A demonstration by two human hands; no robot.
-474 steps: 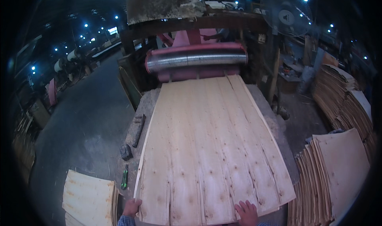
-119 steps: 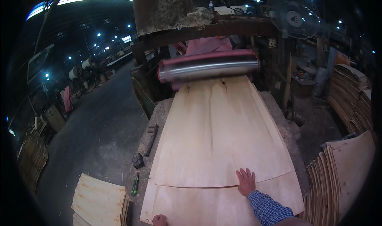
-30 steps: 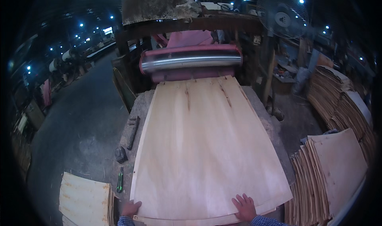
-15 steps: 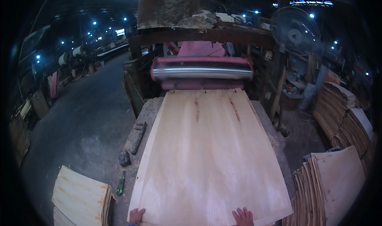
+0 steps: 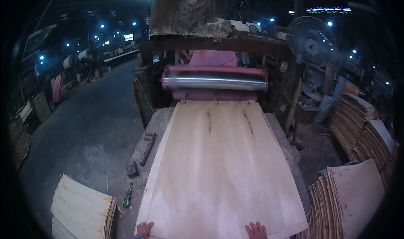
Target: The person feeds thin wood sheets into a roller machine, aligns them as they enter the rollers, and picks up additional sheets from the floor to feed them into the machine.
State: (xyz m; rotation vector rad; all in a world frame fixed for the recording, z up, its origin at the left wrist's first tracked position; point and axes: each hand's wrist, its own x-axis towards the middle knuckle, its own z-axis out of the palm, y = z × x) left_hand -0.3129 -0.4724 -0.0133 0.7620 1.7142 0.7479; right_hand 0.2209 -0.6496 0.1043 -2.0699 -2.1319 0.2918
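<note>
Resting near the left corner of the pale wood sheet (image 5: 223, 167), our left hand (image 5: 144, 229) has its thumb laid toward the middle; whether the fingers are clamped on the edge we cannot tell. Our right hand (image 5: 256, 230) lies well apart from it, open, its fingers spread on the near part of the sheet and pointing away from us. The sheet lies on the worn grey table (image 5: 163, 116) in front of us, its far end close below the shiny metal roller (image 5: 214, 81), and we see two dark streaks in the grain at that end. A second sheet (image 5: 145, 205) shows as a narrow strip along its left side. Left of the wood, on the table, we have a long dark bar (image 5: 147, 148), a dark block (image 5: 132, 169) and a green-and-black cutter (image 5: 127, 195). Stacked sheets (image 5: 82, 207) stand at our lower left, with another stack (image 5: 357, 192) at our right. As for writing, the round fan (image 5: 311, 41) bears a mark on its pale hub (too small for us to read), and a light patch (image 5: 284, 65) on the machine's right post is equally illegible to us.
</note>
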